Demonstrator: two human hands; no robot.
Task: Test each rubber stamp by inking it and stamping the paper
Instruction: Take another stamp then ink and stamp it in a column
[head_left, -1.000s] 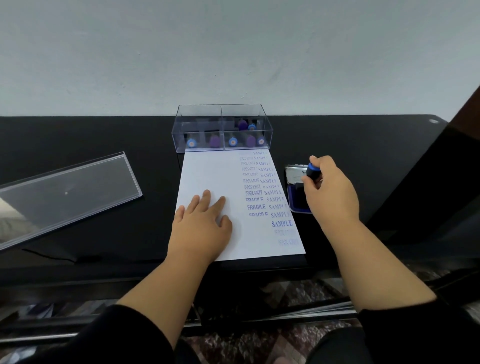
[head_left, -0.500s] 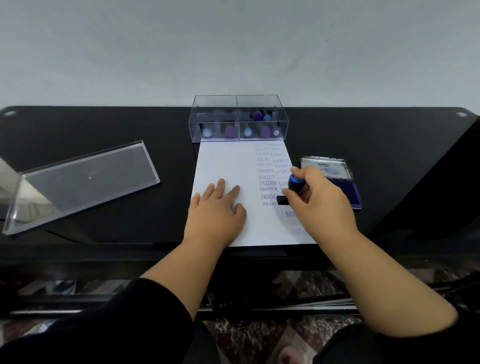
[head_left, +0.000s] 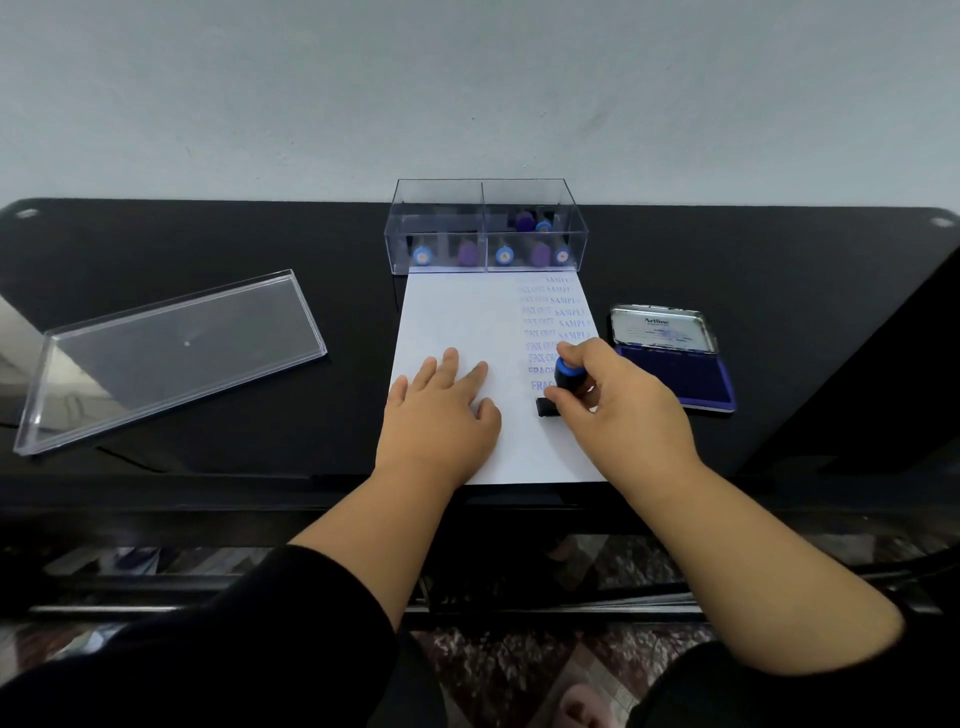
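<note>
A white sheet of paper (head_left: 467, 317) lies on the black table, its right half covered with blue stamped words. My left hand (head_left: 441, 415) lies flat on the sheet, fingers spread. My right hand (head_left: 618, 410) grips a black rubber stamp with a blue cap (head_left: 563, 379) and holds its base down on the paper below the printed rows. An open blue ink pad (head_left: 675, 376) with its metal lid up sits just right of the sheet. A clear two-part box (head_left: 485, 208) at the paper's far end holds several more stamps with blue and purple tops.
The clear plastic box lid (head_left: 171, 348) lies on the black table (head_left: 208, 244) to the left. A pale wall stands behind the table. The table's front edge runs just below the paper, with patterned floor beneath.
My right hand carried the stamp from the ink pad leftward over the paper and has brought it down on the sheet. My left hand stayed flat on the paper.
</note>
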